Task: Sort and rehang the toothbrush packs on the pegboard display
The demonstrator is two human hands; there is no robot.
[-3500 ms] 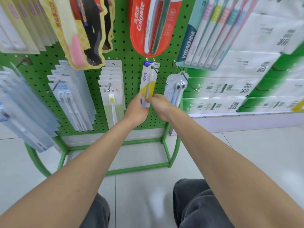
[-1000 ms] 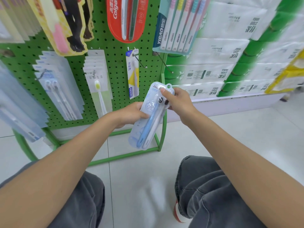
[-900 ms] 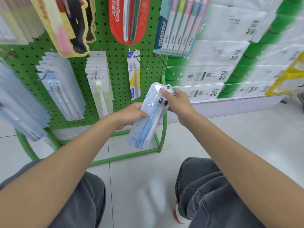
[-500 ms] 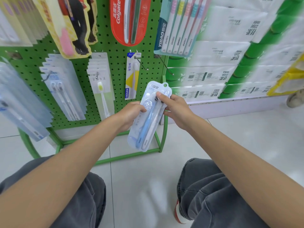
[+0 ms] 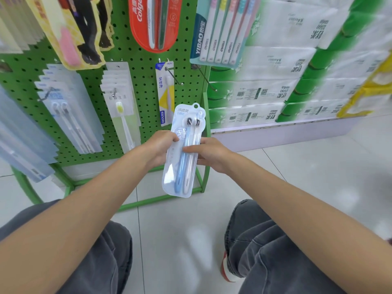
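A clear twin toothbrush pack (image 5: 184,166) with a blue and a white brush stands nearly upright in front of the green pegboard (image 5: 140,85). My left hand (image 5: 160,148) grips its left edge at mid height. My right hand (image 5: 209,152) holds the right edge, thumb across the front. Above the pack an empty peg (image 5: 206,78) juts from the board's right side. Beside it a single yellow-and-white pack (image 5: 165,93) hangs on another peg.
More packs hang on the board: a red Colgate pack (image 5: 156,22), a multi-brush pack (image 5: 220,30), a white stack (image 5: 119,102) and clear stacks (image 5: 67,111) at left. Tissue bales (image 5: 286,66) fill the shelf at right. My knees (image 5: 265,240) are below.
The twin pack came off the right peg, which now stands empty. Over the last second both hands turned it from tilted to nearly upright, and my right hand slid from its top to mid height.
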